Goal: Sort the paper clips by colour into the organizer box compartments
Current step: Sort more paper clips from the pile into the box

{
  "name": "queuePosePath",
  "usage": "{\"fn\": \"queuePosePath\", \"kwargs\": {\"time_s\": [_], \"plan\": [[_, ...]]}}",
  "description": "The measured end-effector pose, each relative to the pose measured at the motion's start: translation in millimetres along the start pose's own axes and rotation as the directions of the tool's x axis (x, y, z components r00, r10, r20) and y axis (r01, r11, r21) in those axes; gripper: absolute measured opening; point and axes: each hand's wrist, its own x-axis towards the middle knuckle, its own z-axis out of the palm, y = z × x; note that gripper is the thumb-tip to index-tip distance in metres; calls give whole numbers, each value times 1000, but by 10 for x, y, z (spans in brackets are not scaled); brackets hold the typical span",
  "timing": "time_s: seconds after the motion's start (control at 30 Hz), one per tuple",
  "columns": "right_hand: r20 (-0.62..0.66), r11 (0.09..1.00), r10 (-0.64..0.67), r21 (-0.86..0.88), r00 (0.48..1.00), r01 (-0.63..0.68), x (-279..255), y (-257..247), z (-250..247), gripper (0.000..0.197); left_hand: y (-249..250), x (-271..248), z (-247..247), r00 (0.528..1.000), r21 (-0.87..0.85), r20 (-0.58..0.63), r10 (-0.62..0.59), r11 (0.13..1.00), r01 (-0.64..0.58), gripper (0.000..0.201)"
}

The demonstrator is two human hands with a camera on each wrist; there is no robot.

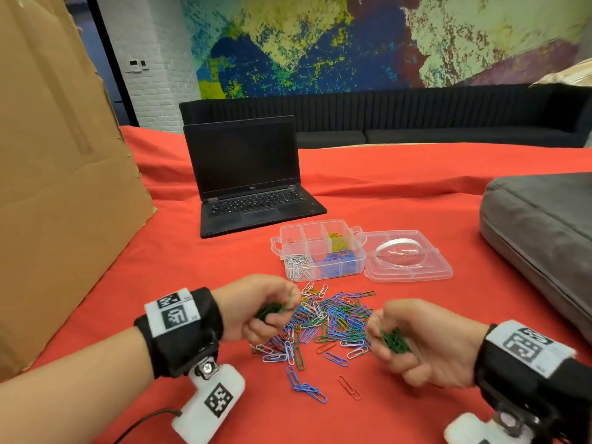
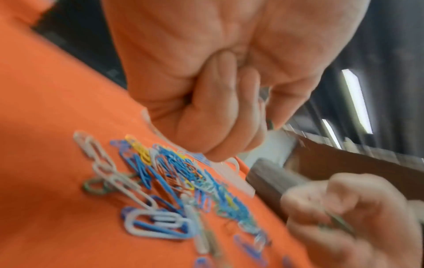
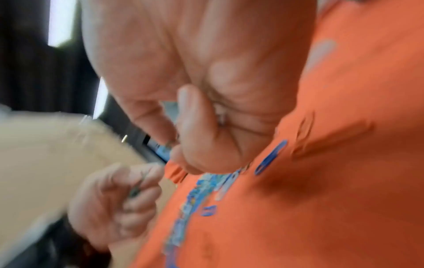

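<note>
A heap of mixed coloured paper clips (image 1: 323,318) lies on the red cloth (image 1: 416,193) between my hands. My left hand (image 1: 272,310) is curled round a bunch of green clips (image 1: 270,310) at the heap's left edge. My right hand (image 1: 389,342) grips another bunch of green clips (image 1: 395,341) at the heap's right edge. Beyond the heap stands the clear organizer box (image 1: 318,248), lid (image 1: 408,256) open to the right, with white, blue and yellow clips in separate compartments. Both wrist views are blurred; the left hand (image 2: 218,116) and right hand (image 3: 190,127) show curled fingers above the clips.
A black laptop (image 1: 250,174) stands open behind the box. A large cardboard sheet (image 1: 54,155) leans at the left. A grey cushion or bag (image 1: 541,232) lies at the right. A few blue and red clips (image 1: 307,387) lie loose near the front.
</note>
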Motion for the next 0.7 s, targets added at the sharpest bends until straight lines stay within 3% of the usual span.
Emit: {"fn": "queuePosePath", "kwargs": {"time_s": [0.03,0.1,0.17,0.2,0.23,0.27,0.33,0.37,0.43,0.5,0.57,0.63,0.7], "plan": [[45,992,1,130,999,-6,-11,-27,-2,10,3,-17,-28,999,-111,33,8,994,-5,6],[78,967,-22,254,997,1,-7,-73,9,15,1,-32,-38,1000,-167,23,13,986,-9,12],[62,962,-21,273,998,3,12,-93,31,21,-32,1,-5,997,41,-70,35,999,-32,23],[52,962,-16,274,999,1,22,-94,38,25,-49,18,29,990,276,-107,87,960,-54,30],[39,960,-11,280,999,0,37,-92,34,29,-62,30,57,984,547,-104,147,835,-67,32],[26,957,-8,290,1000,0,57,-90,19,33,-78,47,75,981,772,-56,187,631,-76,27],[-2,949,-1,315,1000,2,86,-89,-14,41,-100,52,146,985,960,32,172,268,-78,13],[-15,946,1,324,1000,4,93,-92,-28,44,-103,49,179,987,984,33,155,165,-59,13],[-37,945,8,326,999,4,103,-103,-46,45,-99,49,230,990,997,29,141,60,-38,17],[-71,958,23,285,997,-2,95,-118,-44,40,-88,75,250,989,998,53,140,13,-55,13],[-151,994,22,112,988,-5,83,-113,-26,24,-80,113,246,989,997,71,128,-7,-71,10],[-253,990,-50,-138,966,15,105,-82,-28,10,-70,149,227,989,995,68,132,70,-78,10],[-305,917,-174,-397,936,41,140,-65,-26,9,-48,185,193,984,963,61,168,248,-102,9]]}}
